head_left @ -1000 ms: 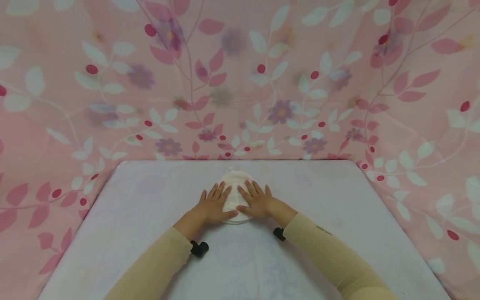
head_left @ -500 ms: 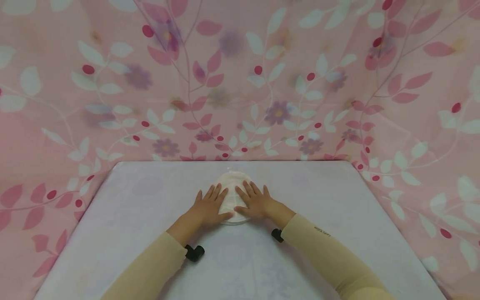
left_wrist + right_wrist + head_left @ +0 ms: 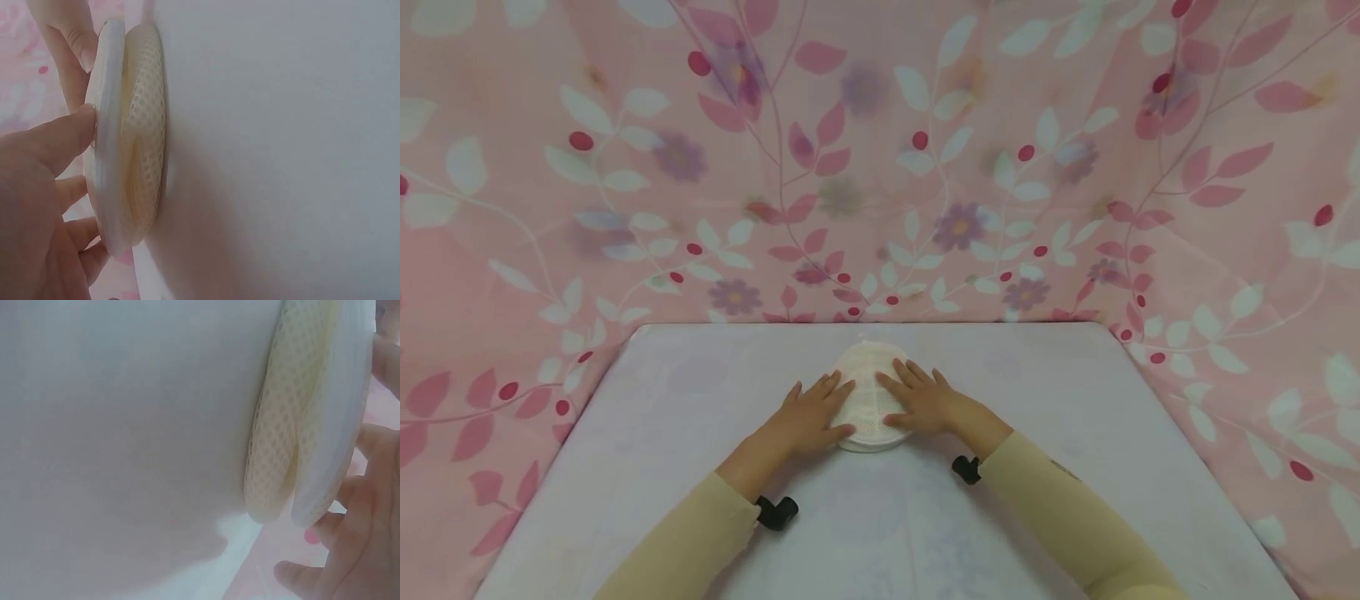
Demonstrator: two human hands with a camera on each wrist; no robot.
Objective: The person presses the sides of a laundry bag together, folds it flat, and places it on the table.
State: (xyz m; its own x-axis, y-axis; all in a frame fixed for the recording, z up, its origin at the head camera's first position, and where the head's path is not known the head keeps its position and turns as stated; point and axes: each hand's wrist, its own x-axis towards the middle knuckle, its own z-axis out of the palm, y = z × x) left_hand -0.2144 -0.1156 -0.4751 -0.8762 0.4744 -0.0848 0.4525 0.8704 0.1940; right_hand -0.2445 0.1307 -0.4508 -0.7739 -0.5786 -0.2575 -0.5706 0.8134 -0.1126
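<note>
A round, off-white mesh laundry bag lies near the table's far edge, between my two hands. Seen from the side in the left wrist view, the mesh bag has a smooth white band above a bulging mesh lower part, with a gap between them. My left hand rests on its left side, fingers spread and fairly straight. On the right side, my right hand touches the top with spread fingers. The right wrist view shows the fingertips of the right hand along the upper rim of the bag.
The table wears a pale cloth with faint prints. Behind it and at both sides hangs a pink curtain with leaves and flowers. A small black camera mount sits at the left wrist, another black mount at the right.
Both hands have drawn a little apart over the bag, the left one toward the left, the right one slightly right. More of the mesh top shows between them.
</note>
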